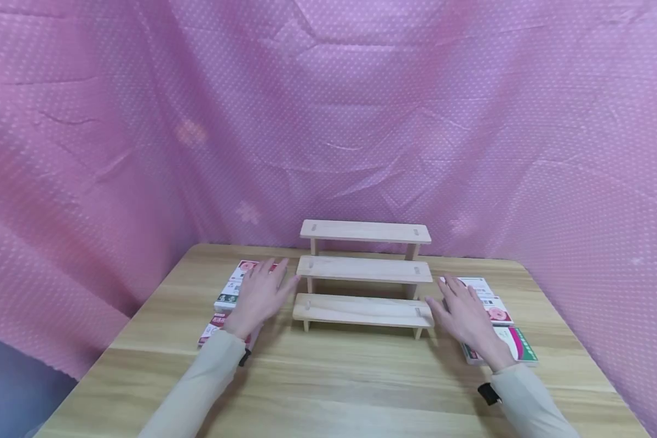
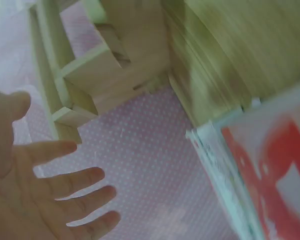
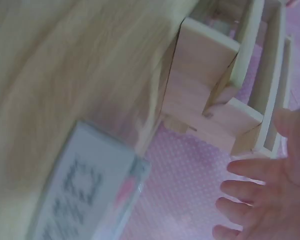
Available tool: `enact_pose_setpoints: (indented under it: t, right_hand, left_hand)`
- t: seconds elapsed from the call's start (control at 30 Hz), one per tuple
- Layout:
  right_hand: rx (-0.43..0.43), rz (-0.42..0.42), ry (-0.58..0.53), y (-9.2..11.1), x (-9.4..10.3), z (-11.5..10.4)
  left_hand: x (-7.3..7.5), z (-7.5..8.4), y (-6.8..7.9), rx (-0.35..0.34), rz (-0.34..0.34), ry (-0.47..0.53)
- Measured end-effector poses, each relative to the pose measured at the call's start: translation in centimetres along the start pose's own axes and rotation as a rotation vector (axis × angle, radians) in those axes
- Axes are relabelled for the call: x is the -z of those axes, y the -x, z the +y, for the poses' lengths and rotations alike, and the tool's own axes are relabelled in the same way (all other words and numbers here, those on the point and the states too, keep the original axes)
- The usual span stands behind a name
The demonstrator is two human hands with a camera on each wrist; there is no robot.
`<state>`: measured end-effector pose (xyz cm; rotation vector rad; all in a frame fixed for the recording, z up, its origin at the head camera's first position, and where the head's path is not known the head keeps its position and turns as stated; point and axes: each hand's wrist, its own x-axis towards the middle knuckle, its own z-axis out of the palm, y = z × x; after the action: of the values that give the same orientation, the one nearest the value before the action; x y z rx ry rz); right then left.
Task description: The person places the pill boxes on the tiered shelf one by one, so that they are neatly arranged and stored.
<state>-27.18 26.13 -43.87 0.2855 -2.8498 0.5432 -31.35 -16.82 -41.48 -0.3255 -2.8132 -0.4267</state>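
Holds left grip spread apart near left boxes, right grip likewise near right boxes. Flanks wooden three-tier stand on desk.

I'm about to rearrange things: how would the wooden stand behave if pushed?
The wooden stand should stay stiff, since its shelves are flat boards. It is probably light for its size, as the boards look thin. Its low, stepped front makes tipping forward seem unlikely.

Head cam high, facing forward-down over worktop. Wrist cams close, tilted; both share stepped stand, upper left in left's, upper right in right's.
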Motion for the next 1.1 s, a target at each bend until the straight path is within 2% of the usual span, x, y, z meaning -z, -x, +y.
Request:
enact_pose_setpoints:
  t: [0.1, 0.27, 0.47, 0.57, 0.73, 0.93, 1.1]
  right_hand:
    - [-0.041, 0.032, -0.181, -0.2, 0.1, -0.2]
    - [-0.172, -0.053, -0.545, -0.4, 0.0, -0.2]
    - [-0.256, -0.167, -0.840, -0.4, -0.7, 0.4]
    - [-0.305, -0.235, -0.911, -0.4, -1.0, 0.6]
    - [-0.345, -0.300, -0.902, -0.4, -1.6, 0.9]
    - [-0.353, -0.366, -0.967, -0.4, -2.1, 0.7]
    - [-0.349, -0.367, -1.053, -0.6, -2.3, 0.7]
  left_hand:
    - [0.5, -0.7, 0.0, 0.025, 0.017, 0.157]
    - [1.7, -3.3, 0.3, 0.034, -0.018, 0.428]
    - [2.4, -6.5, 0.4, 0.027, -0.099, 0.576]
    - [2.6, -7.8, 0.7, 0.050, -0.157, 0.635]
    - [2.6, -9.7, 1.5, 0.062, -0.233, 0.717]
    - [3.1, -11.9, 3.0, 0.037, -0.326, 0.660]
    - [3.5, -13.8, 4.3, -0.031, -0.404, 0.607]
